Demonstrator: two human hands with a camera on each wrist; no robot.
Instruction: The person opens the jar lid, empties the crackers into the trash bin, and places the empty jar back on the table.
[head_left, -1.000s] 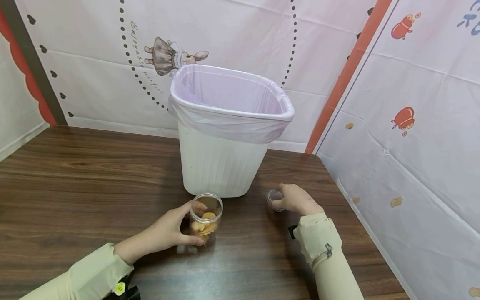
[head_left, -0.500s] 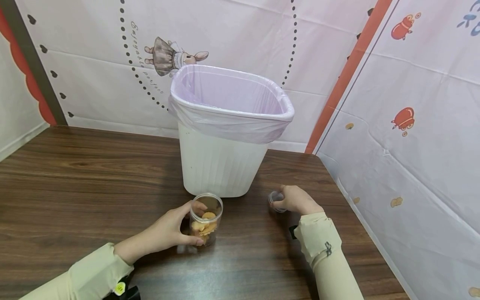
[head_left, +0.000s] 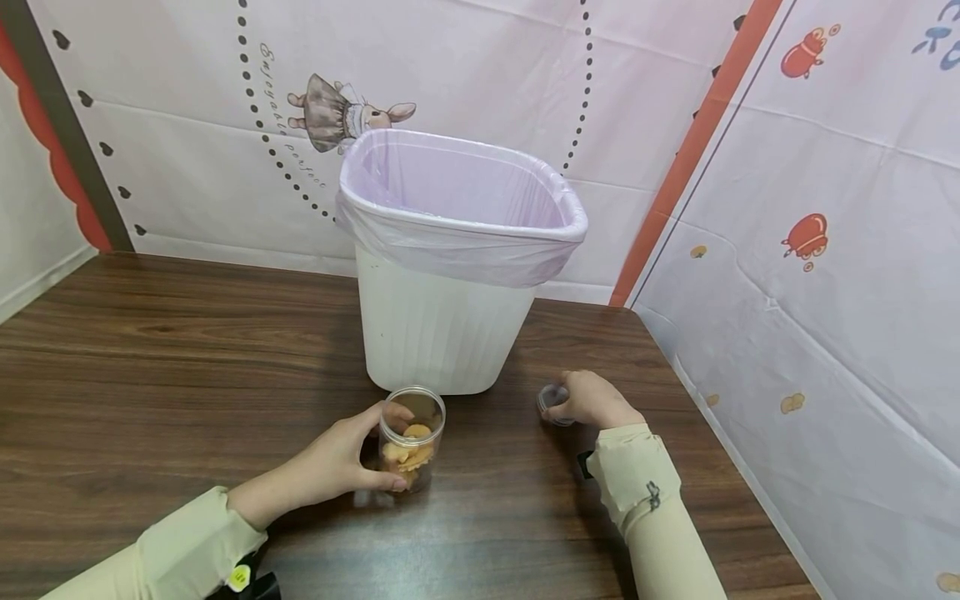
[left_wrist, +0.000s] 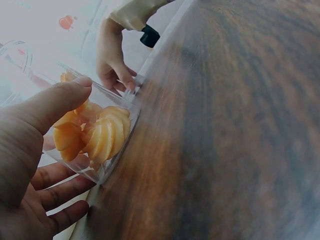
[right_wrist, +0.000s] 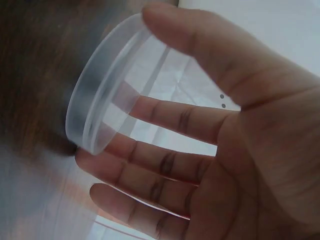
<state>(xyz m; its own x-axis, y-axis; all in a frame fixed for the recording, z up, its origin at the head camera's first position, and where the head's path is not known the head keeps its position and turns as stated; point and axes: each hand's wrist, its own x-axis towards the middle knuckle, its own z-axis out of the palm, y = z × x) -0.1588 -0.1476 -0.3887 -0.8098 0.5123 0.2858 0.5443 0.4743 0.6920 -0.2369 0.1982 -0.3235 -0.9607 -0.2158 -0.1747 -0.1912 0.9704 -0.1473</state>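
Observation:
A clear plastic jar (head_left: 437,433) stands uncovered and upright on the table, with yellow swirled cookies (head_left: 412,452) in its lower part. My left hand (head_left: 337,465) grips it from the left side, thumb in front and fingers behind. In the left wrist view the cookies (left_wrist: 107,132) show through the jar's wall below the thumb. Farther right, my right hand (head_left: 596,400) holds a round clear lid (head_left: 552,402) at the tabletop. The right wrist view has the lid (right_wrist: 97,85) on edge, with the thumb at one side of its rim and fingertips at the other.
Behind the jar stands a white trash bin (head_left: 442,325) lined with a pale purple bag (head_left: 480,258). The dark wood table (head_left: 187,358) meets printed cloth (head_left: 487,67) at the back and on the right.
The lid has shifted slightly to the right in my right hand's fingers. My left hand and the jar stay where they were.

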